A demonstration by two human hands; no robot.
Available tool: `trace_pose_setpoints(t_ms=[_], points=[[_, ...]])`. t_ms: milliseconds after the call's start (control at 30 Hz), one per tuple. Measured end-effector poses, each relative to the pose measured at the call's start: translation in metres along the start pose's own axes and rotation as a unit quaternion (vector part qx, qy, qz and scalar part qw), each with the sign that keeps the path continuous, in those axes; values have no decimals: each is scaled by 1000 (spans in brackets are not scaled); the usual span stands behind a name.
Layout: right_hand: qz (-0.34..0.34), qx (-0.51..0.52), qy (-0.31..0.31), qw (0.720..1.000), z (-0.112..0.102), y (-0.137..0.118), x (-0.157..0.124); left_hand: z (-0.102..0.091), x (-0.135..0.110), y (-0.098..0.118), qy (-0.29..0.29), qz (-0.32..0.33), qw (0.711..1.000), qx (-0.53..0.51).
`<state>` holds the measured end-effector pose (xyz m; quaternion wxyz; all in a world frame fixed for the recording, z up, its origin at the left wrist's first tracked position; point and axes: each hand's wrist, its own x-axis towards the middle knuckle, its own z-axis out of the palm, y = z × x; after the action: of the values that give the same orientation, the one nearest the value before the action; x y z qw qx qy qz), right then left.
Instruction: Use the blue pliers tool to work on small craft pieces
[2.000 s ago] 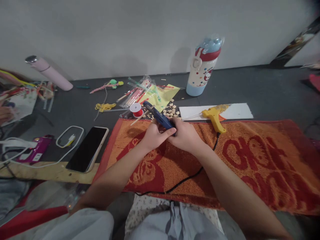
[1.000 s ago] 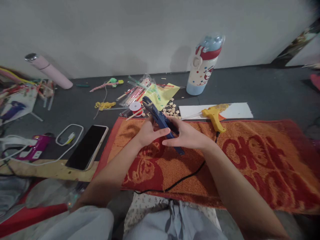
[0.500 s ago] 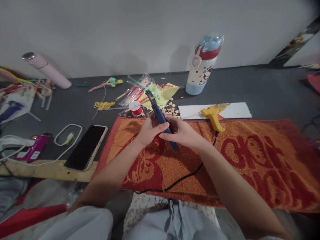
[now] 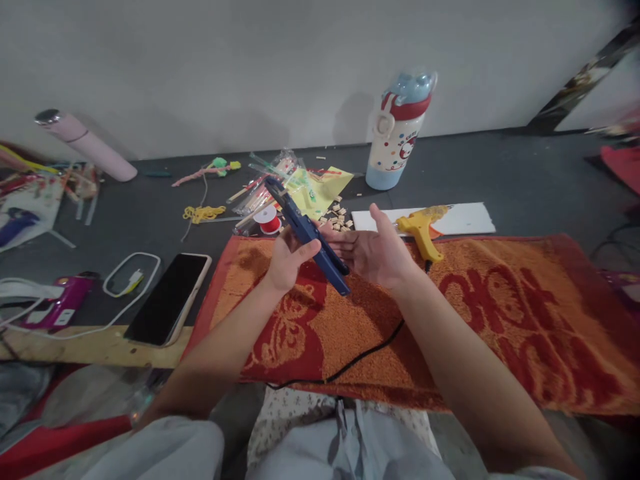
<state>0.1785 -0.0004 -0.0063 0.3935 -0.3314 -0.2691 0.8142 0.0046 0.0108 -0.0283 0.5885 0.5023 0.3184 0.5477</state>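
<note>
My left hand point(image 4: 290, 260) is wrapped round a dark blue two-armed hand tool point(image 4: 313, 237), its thumb across the upper side. The tool slants from upper left to lower right above the towel, and its exact kind is not clear. Its two long arms are slightly apart at the near end. My right hand point(image 4: 383, 253) is open, palm turned up, thumb raised and fingers stretched toward the tool. Its fingertips are partly behind the tool, so I cannot tell whether they touch it. Beyond the hands lie small wooden pieces point(image 4: 337, 217) and a spool of red thread point(image 4: 268, 220).
An orange and red towel point(image 4: 470, 360) covers the front of the dark table. A yellow glue gun point(image 4: 425, 230) rests by a white board point(image 4: 470, 219), its cord crossing the towel. A patterned bottle point(image 4: 397, 143) stands behind. A phone point(image 4: 170, 297) lies left, near a purple socket block point(image 4: 63, 300).
My right hand has let go of the blue tool and spread its fingers, moving slightly right. The tool has shifted left in my left hand and tilted flatter.
</note>
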Motion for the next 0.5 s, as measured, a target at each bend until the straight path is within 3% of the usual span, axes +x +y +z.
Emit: trace_pose_setpoints(t_ms=[167,300,500], points=[[-147,142,55,977,-6,-8,-4,1,2,7,4,27,1000,-3],[-249,182,-9,951,-3,-16,-18,4,1,12,-13,20,1000,3],[-292,108,-96,945,8,-20,-35,1,1,4,-35,13,999,6]])
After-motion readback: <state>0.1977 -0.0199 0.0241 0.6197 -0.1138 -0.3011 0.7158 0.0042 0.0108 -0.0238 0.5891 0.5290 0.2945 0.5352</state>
